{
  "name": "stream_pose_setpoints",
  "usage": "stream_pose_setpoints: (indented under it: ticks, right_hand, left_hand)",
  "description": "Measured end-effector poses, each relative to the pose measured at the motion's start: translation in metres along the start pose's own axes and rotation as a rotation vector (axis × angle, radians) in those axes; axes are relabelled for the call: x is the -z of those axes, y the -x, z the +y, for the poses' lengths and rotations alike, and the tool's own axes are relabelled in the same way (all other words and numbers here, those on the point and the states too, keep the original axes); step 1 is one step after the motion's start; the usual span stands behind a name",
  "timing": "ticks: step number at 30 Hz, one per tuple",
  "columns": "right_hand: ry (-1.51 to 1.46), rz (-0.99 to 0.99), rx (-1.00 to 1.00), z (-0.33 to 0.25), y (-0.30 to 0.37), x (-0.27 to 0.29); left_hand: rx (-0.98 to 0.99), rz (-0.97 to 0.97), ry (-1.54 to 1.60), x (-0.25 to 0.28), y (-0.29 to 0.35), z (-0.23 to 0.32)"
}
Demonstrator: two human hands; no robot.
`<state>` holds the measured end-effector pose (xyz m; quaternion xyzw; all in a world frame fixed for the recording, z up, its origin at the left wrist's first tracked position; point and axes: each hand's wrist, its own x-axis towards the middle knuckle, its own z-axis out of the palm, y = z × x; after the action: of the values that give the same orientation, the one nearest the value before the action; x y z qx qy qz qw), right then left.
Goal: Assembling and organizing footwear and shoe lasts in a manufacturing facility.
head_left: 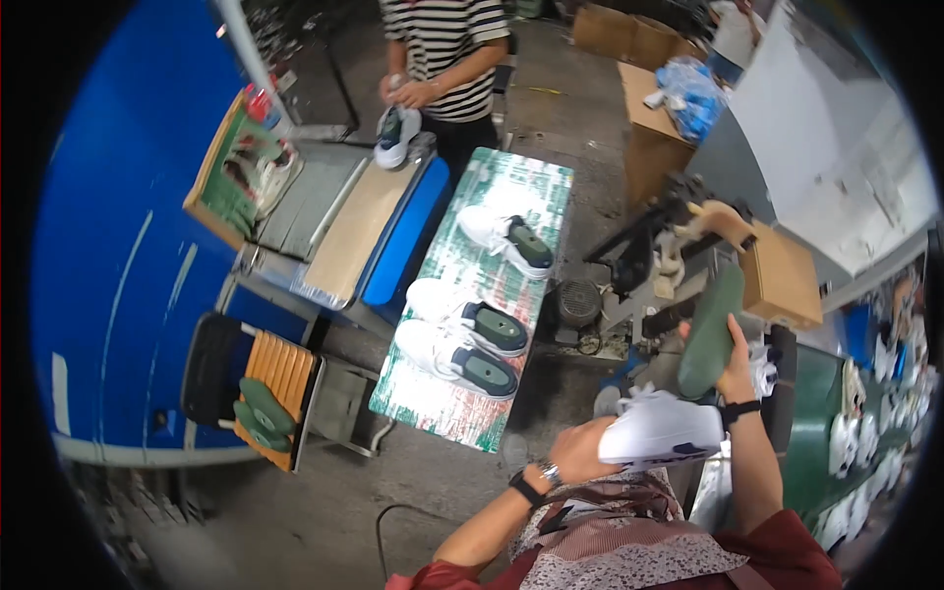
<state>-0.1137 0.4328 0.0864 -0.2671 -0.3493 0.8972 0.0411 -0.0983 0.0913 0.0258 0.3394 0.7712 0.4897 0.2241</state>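
Note:
My left hand [582, 447] is closed round one end of a white shoe [664, 430], held low in front of my body. A dark mark shows along the shoe's side. To the right and a little farther out, my right hand [734, 366] grips a green shoe last [712, 329], which stands nearly upright. Its fingers wrap the last's side. On the paint-smeared table [457, 418] ahead lie white shoes; the far one [506, 241] and the nearer pair [452, 356] each show a dark green last in the opening.
Green lasts [264, 413] rest on a slatted chair [270, 359] at left. Beyond the table a person in a striped shirt [447, 39] handles a shoe [395, 136] at a conveyor [344, 221]. Machinery with a motor [578, 303] stands right of the table. Shoes line a green belt [811, 393].

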Motion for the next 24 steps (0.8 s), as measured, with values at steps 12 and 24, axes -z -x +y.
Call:
stream_pose_setpoints:
  ticks: [12, 24]
  right_hand:
    - [0.576, 0.138, 0.637, -0.016, 0.153, 0.1]
    - [1.245, 1.351, 0.338, 0.12, 0.307, 0.306]
  left_hand:
    - [0.148, 0.032, -0.463, -0.099, -0.083, 0.022]
    - [-0.133, 0.033, -0.932, -0.303, -0.319, 0.043]
